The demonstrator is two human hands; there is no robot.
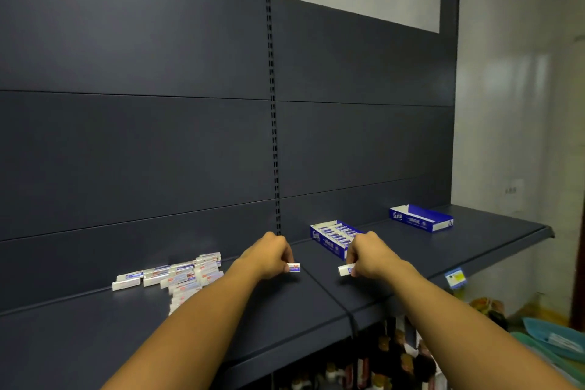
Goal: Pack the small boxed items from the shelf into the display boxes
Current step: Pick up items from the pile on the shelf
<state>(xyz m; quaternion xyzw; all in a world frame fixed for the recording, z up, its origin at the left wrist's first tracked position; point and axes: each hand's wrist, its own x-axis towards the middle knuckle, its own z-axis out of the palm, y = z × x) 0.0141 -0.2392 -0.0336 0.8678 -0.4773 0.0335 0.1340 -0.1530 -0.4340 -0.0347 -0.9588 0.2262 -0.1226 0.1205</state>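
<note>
Small boxes (293, 267) (344, 270) pinched, 1 per hand (272, 258) (368, 256).

Dark shelf (395, 266): loose cartons (177, 274), two display boxes (332, 236).

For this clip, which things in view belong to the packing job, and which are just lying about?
Job: loose boxed items piled on the shelf; one item in each hand's grip, left hand, right hand; near display box, partly filled; far display box.

Lying about: price tag; bottles below.

Your single head-worn wide-angle view looks forward and slightly down, close over the dark grey metal shelf (411, 266), facing its back panel.
</note>
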